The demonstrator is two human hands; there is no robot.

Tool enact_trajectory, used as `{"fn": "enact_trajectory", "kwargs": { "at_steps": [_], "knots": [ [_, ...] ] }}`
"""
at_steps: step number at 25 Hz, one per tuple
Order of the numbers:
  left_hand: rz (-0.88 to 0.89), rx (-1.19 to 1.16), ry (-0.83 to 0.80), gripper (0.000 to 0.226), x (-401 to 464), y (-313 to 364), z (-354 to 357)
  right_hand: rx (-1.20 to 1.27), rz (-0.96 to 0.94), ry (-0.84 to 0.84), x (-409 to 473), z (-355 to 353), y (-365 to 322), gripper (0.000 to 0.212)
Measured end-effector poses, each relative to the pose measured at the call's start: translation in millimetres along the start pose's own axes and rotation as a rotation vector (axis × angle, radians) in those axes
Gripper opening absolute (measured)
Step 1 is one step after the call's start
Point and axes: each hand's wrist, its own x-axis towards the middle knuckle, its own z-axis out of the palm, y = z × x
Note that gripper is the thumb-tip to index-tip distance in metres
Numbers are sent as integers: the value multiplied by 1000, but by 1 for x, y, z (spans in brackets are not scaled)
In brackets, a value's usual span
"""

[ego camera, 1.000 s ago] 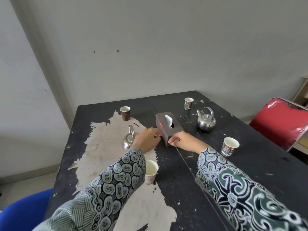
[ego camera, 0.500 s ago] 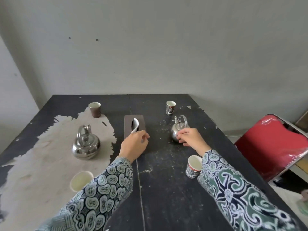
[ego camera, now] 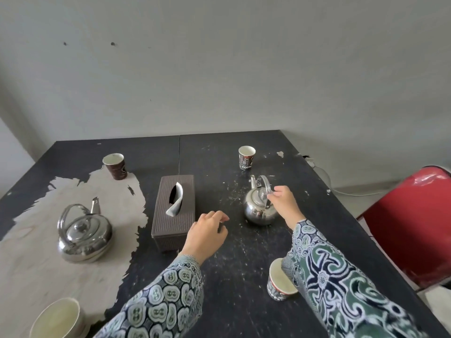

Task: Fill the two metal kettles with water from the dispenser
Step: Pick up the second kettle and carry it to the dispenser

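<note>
Two shiny metal kettles stand on the dark table (ego camera: 244, 276). The larger kettle (ego camera: 84, 234) sits at the left on the worn pale patch, its handle upright and its lid on. The smaller kettle (ego camera: 260, 207) sits right of centre. My right hand (ego camera: 283, 203) is at that kettle's upright handle, fingers pinching it near the top. My left hand (ego camera: 207, 234) hovers over the table just right of the tissue box, fingers loosely curled, holding nothing. No water dispenser is in view.
A brown tissue box (ego camera: 174, 211) lies between the kettles. Paper cups stand at the far left (ego camera: 116, 165), far centre (ego camera: 246, 157), near right under my sleeve (ego camera: 279, 282) and near left (ego camera: 58, 318). A red chair (ego camera: 412, 223) is beside the table's right edge.
My view shifted right and closer. My hands left the tissue box. The right hand went to the smaller kettle and closed on its handle; the left hand drew back to the box's right.
</note>
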Motion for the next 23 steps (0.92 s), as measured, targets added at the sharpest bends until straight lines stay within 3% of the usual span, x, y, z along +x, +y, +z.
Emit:
{"fn": "enact_trajectory", "kwargs": {
  "at_steps": [5,8,15,19,23],
  "knots": [
    [-2,-42,-4,28,36,-4,12,39,36,-65,57,21,3,20],
    [12,-76,10,28,47,-7,7,78,56,-102,68,25,4,27],
    [30,-170,92,38,45,-2,-39,65,-176,-220,31,17,-24,32],
    [-9,-226,28,47,10,-1,-80,8,-314,-503,-30,20,-70,32],
    [-16,-207,-15,34,-54,-11,-129,-101,-414,-782,-112,37,-114,44]
  ]
}}
